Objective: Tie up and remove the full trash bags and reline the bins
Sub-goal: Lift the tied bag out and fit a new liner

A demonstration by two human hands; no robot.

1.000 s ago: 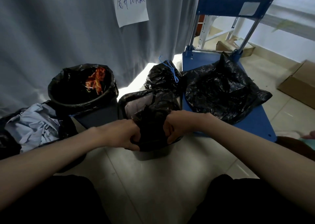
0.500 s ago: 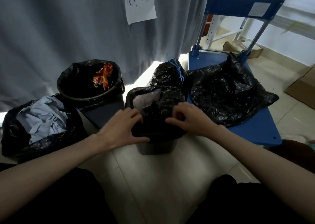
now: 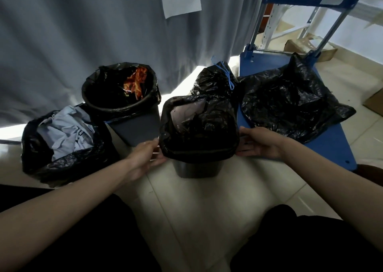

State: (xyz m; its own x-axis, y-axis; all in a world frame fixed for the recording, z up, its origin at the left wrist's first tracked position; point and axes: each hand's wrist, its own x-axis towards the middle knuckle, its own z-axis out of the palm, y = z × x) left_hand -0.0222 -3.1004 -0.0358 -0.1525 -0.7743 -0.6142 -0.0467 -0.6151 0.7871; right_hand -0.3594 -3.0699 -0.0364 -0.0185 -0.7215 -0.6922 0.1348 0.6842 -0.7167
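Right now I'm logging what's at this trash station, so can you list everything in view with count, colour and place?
Square bin: one, dark grey, centre, black liner folded over its rim.
Round bin: one, dark, back left of the square bin, black-lined, orange-red wrappers inside.
Open bag: one, black, far left on the floor, pale blue cloth or paper inside.
Tied bag: one, black, blue tie, behind the square bin.
Loose bag: one, black, crumpled on the cart.
Cart: one, blue, right.
Curtain: one, grey, behind.
Paper note: one, white, on the curtain.
Cardboard boxes: brown, far right.
Left hand: at the liner's left side.
Right hand: at its right side.
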